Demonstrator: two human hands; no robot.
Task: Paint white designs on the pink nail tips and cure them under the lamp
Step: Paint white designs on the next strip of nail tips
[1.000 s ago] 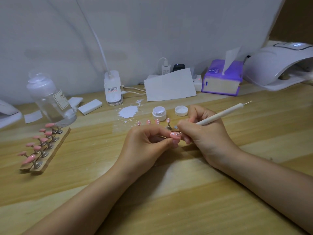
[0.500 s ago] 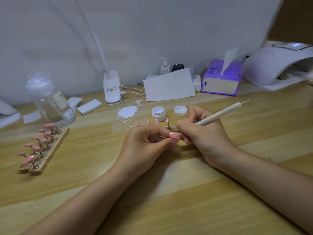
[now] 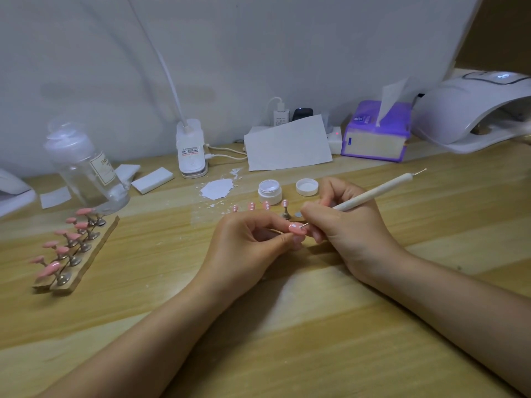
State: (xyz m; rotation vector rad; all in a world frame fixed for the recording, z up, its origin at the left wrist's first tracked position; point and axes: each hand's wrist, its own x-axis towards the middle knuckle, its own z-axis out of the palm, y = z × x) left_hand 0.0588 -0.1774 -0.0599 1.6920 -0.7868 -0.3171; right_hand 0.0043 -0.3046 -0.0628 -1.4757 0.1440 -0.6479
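My left hand pinches a pink nail tip between thumb and fingers at the table's middle. A white dot shows on the tip. My right hand grips a white dotting pen, and its thin metal point touches the held tip. Several pink tips with white dots stand in a row just behind my hands. An open jar of white gel and its lid sit behind them. The white curing lamp stands at the far right.
A wooden holder with several plain pink tips lies at the left, beside a clear bottle. A white paint smear, a desk lamp base, a paper sheet and a purple tissue box line the back.
The hands have barely moved; the pen's point stays at the held tip. The view has shifted very slightly.
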